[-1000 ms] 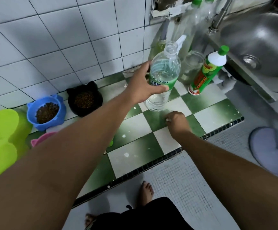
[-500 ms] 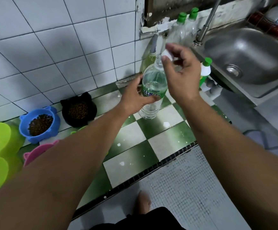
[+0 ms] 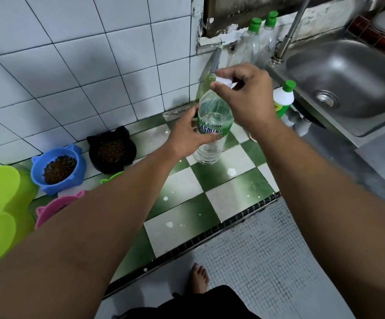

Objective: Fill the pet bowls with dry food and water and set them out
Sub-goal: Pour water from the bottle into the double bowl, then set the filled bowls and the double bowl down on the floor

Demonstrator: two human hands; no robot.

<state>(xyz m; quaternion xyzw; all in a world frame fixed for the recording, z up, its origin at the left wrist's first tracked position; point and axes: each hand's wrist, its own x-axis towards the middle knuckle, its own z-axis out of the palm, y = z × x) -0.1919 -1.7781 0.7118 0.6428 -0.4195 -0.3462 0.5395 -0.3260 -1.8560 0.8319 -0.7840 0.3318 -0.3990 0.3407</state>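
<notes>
Wrapped round the middle of the water bottle (image 3: pixel 212 116), my left hand (image 3: pixel 188 135) steadies it upright on the tiled ledge (image 3: pixel 221 180) while my right hand (image 3: pixel 248 97) pinches the white cap (image 3: pixel 224 82) at its mouth, so twisting won't tip it.

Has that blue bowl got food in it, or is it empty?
It has food in it: the blue bowl holds a layer of brown kibble that sits below its rim.

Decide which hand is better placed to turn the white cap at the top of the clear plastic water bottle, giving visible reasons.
Right. The right hand pinches the white cap atop the clear plastic water bottle, while the left hand grips its green label, steadying it.
</notes>
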